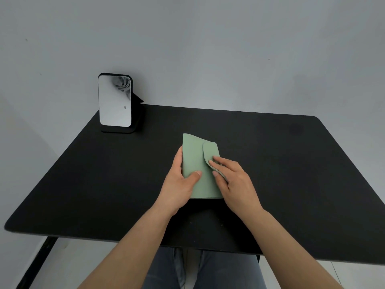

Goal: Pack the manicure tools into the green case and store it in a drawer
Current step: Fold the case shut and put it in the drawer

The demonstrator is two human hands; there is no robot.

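Head view: a mirror (115,101) is stood at the black table's (291,174) far left. The green case (195,161) is clasped by the left hand (180,182); its flap (210,152) is pinched by the right hand (233,180).

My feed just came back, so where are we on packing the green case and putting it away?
Looks done: no loose tools show on the black table, and the green case is folded shut. In hand: the left hand steadies the case while the right hand works the closure flap; I can't tell if it's fastened. Left: storing the case; no drawer is in view.
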